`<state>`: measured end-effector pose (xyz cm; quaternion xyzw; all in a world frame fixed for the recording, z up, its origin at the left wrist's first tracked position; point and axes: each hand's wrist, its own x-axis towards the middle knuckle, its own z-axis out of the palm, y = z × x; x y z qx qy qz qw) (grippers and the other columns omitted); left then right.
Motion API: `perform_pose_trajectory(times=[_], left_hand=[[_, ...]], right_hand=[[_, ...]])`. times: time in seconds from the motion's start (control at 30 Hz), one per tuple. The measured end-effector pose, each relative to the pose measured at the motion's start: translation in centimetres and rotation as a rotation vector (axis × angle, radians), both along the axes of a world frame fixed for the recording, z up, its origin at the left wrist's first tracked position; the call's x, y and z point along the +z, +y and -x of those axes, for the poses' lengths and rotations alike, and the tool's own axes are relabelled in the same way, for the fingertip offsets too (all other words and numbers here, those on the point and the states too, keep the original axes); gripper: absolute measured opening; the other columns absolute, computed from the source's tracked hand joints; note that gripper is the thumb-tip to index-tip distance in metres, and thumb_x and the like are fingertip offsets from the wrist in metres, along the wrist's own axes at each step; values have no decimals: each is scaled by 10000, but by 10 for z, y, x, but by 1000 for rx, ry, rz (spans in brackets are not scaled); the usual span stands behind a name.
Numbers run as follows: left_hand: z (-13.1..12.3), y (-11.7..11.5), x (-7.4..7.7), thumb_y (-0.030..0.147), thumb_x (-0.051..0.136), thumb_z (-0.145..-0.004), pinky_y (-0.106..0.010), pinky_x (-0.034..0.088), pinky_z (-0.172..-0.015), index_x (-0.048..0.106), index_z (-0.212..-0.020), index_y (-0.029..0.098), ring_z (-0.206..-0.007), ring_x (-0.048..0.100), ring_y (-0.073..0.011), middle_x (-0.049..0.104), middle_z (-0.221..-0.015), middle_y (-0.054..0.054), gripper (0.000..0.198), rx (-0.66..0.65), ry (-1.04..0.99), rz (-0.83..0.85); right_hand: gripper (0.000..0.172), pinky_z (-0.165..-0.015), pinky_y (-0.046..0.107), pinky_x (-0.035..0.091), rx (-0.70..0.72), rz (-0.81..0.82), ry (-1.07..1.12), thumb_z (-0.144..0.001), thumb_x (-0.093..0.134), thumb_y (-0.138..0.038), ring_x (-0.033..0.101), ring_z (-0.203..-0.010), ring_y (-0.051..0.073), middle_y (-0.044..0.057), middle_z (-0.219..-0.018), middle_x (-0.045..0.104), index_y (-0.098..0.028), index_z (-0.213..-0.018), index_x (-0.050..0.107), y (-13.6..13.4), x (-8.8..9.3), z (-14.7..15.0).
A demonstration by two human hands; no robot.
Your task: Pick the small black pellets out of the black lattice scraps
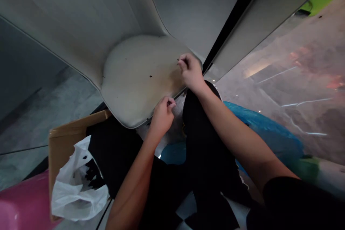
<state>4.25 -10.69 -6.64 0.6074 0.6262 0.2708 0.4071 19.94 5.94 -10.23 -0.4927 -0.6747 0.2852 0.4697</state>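
My right hand [191, 71] is closed in a pinch above the right side of a pale padded chair seat [134, 90], a small black piece [178, 59] showing at its fingertips. Lower and to the left, at the seat's front edge, my left hand [163, 113] is also pinched shut. A tiny dark bit pokes out by its thumb, too small to name. On the seat lie a few small dark specks, the largest being a black crumb [150, 76] near the middle. A brownish stain marks the seat beside my right hand.
A cardboard box [58, 147] at lower left holds a white plastic bag [71, 194] with several black pieces inside. Beside it is a pink surface [24, 205]. A blue plastic bag [265, 129] lies right of my legs. A grey panel [239, 28] rises beyond the chair's right side.
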Motion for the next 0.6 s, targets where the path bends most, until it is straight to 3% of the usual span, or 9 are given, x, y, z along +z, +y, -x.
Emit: perform_pose_trajectory(times=[0.1, 0.17, 0.23, 0.43, 0.6], left_hand=[[-6, 5, -1, 47, 555, -1032, -360, 533, -981, 595, -949, 242, -1029, 719, -244, 757, -1030, -57, 216, 4, -4, -5], [-5, 7, -1, 51, 553, -1029, -356, 524, -978, 590, -951, 245, -1034, 713, -243, 758, -1044, -53, 213, 26, 4, -14], [0, 8, -1, 49, 556, -1024, -359, 515, -978, 584, -947, 245, -1041, 705, -245, 759, -1053, -54, 212, 60, 22, -15], [20, 8, -2, 45, 564, -1030, -353, 488, -924, 584, -941, 241, -994, 683, -234, 753, -1027, -41, 217, 123, 41, -3], [24, 8, -1, 39, 565, -1035, -363, 477, -925, 579, -945, 250, -995, 676, -242, 747, -1027, -45, 230, 117, 9, -14]], right_hand=[[221, -1076, 393, 570, 126, 8, -349, -1088, 449, -79, 692, -1145, 240, 139, -1236, 755, -213, -1155, 611, -10, 19, 22], [338, -1137, 402, 546, 247, 45, -621, -1079, 403, -36, 675, -1295, 270, 196, -1399, 734, -167, -1289, 633, -9, 29, 45], [403, -1187, 420, 523, 323, 74, -754, -1073, 396, -16, 653, -1380, 303, 237, -1478, 713, -114, -1379, 638, -5, 34, 65], [507, -1270, 473, 498, 370, 110, -887, -1095, 316, 32, 629, -1502, 362, 302, -1547, 686, 14, -1491, 631, -9, 30, 95], [531, -1225, 471, 562, 330, 106, -944, -1139, 268, 13, 643, -1510, 357, 307, -1550, 691, 5, -1481, 674, -18, 33, 100]])
